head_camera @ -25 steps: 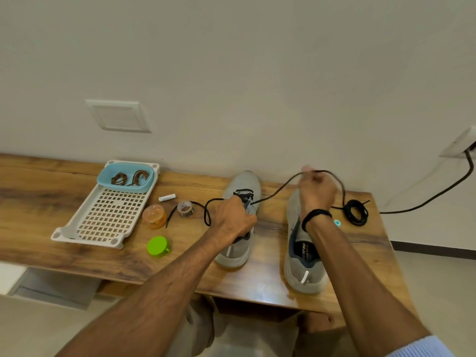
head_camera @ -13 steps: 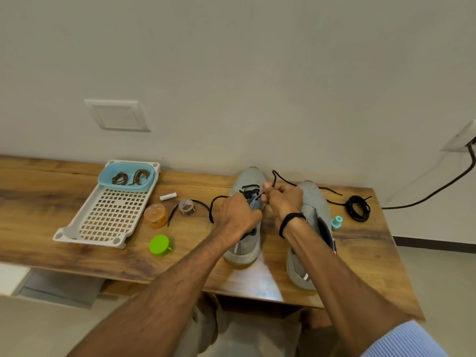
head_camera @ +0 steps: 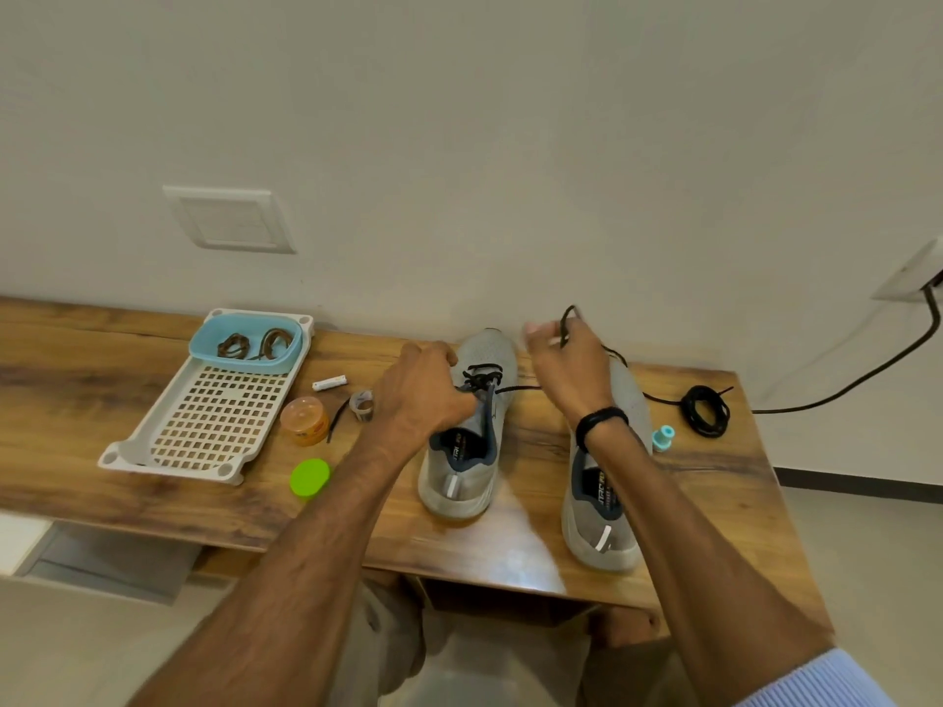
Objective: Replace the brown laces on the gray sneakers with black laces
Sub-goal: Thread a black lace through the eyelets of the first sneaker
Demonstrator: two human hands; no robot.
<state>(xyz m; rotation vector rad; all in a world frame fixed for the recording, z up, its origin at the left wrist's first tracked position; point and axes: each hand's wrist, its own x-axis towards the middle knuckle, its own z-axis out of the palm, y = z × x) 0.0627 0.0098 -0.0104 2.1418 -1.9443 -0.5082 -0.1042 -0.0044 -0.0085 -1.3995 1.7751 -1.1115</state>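
Gray mesh sneakers [head_camera: 490, 349], black cord lace [head_camera: 505, 389], brown laces [head_camera: 255, 344], light-blue oval bowl [head_camera: 245, 318], white grid-patterned tray [head_camera: 168, 464], lime-green round lid [head_camera: 309, 477].

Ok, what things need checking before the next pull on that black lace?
1. Left hand grips the left sneaker steady: ok.
2. Right hand pinches the black lace: ok.
3. Lace threaded through the front eyelets: ok.
4. Lace free of tangles between shoe and hand: cannot tell, it is blurred.
5. Brown laces out of the way in the blue bowl: ok.
6. Right sneaker laced: not ok; the spare black lace coil lies beside it.
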